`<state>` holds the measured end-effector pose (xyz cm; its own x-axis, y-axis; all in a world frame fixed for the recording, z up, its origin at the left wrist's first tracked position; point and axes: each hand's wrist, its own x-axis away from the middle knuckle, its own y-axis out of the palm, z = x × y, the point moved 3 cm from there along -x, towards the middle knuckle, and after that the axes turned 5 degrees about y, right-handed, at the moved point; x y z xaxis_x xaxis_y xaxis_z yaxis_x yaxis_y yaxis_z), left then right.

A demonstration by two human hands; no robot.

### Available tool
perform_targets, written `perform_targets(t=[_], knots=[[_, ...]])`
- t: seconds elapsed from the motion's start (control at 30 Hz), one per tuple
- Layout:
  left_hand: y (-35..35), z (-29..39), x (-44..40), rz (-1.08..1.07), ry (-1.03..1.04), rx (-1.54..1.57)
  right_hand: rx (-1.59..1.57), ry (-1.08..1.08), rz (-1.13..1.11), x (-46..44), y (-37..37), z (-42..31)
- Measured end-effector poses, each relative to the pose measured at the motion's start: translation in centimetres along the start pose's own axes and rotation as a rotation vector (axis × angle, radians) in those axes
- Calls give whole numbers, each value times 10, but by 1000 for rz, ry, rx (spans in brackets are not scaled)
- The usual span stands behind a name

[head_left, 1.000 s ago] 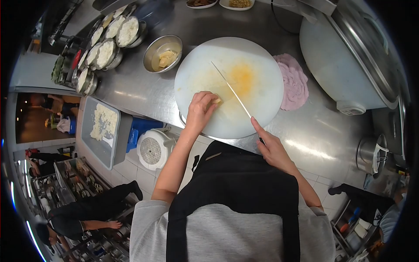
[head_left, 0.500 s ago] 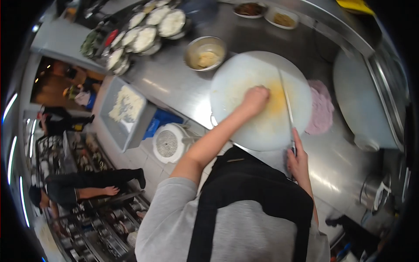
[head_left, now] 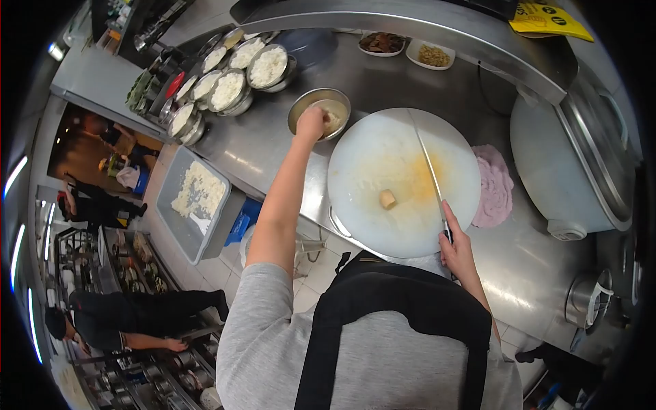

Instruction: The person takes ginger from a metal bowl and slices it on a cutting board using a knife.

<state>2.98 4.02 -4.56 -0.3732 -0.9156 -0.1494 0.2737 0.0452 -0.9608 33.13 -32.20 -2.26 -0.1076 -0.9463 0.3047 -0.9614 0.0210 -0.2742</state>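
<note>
My left hand [head_left: 312, 124] reaches into a metal bowl [head_left: 295, 109] beyond the left side of the cutting board. Its fingers look bent together over pale food [head_left: 335, 115], and their tips are hidden. My right hand [head_left: 459, 251] is wrapped round the handle of a long knife [head_left: 430, 164], whose blade lies across the round white cutting board [head_left: 362, 150]. A small tan chunk of food [head_left: 387, 199] sits on the board, left of the blade, with a yellowish stain between them.
A pink cloth [head_left: 493, 184] lies right of the board. Several bowls of white rice [head_left: 268, 66] stand back left, near a grey tub [head_left: 167, 195]. Two small dishes [head_left: 430, 56] sit at the back. A large lidded container [head_left: 547, 164] stands right. A co-worker [head_left: 137, 311] is at the left.
My left hand has left the board and moved back and left into the metal bowl. The tan chunk now shows on the board. My right hand still holds the knife.
</note>
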Motion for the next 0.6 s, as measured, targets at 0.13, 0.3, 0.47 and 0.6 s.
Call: perform_targets(t=[0.13,0.3,0.47,0.6], knots=[[-21,13,17,-74,8,-123,90,-60,12,2,1,5],[-62,55,62,332,161,140,52,-43,-51,9,5,3],[-25,131,152,-160,347,598,135,-122,-140,9,12,0],[0,168,189,-52,270,663,203,-101,-221,12,12,-7]])
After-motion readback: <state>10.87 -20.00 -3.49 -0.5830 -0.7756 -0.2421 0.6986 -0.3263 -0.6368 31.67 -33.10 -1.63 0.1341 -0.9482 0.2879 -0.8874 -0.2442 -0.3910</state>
